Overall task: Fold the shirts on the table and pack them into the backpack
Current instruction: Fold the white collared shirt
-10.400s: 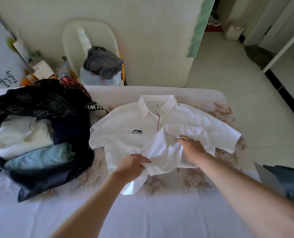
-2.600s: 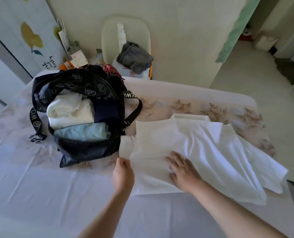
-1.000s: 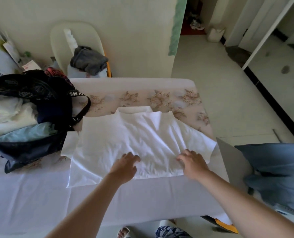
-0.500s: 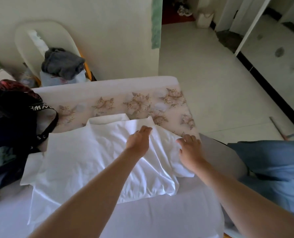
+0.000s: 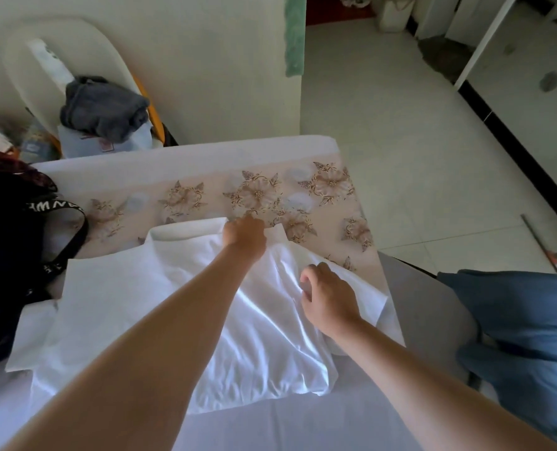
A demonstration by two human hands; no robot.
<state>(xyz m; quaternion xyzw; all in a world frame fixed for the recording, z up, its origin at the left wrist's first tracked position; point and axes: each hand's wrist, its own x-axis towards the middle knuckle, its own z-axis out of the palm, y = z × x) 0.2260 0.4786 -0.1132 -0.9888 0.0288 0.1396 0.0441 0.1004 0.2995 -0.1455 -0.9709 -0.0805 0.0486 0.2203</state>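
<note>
Since half a second ago the left hand [image 5: 244, 234] has reached farther across the white polo shirt [image 5: 124, 304], from the middle of its back to its far edge, and the right hand [image 5: 327, 296] has slid a little toward the left onto the folded-in right side. The left hand now sits just right of the collar [image 5: 186, 228], its fingers curled under and closed on the shirt's far shoulder edge. The right hand has its fingers bent, pinching a ridge of cloth, and creases run out from under them toward the near edge. The shirt lies face down in the middle of the counter [image 5: 329, 203], collar far and hem near, its right sleeve folded over onto the back and its left sleeve spread flat toward the left. The counter's floral cloth shows beyond the collar. The black backpack [image 5: 7, 255] stands at the left edge of the view, touching the shirt's left side, with a lettered strap [image 5: 56, 206] looping out onto the counter. Behind the counter, a pale chair [image 5: 20, 60] holds a bundled grey garment [image 5: 105, 109]. Blue fabric [image 5: 514, 320] lies off the counter on the right.
</note>
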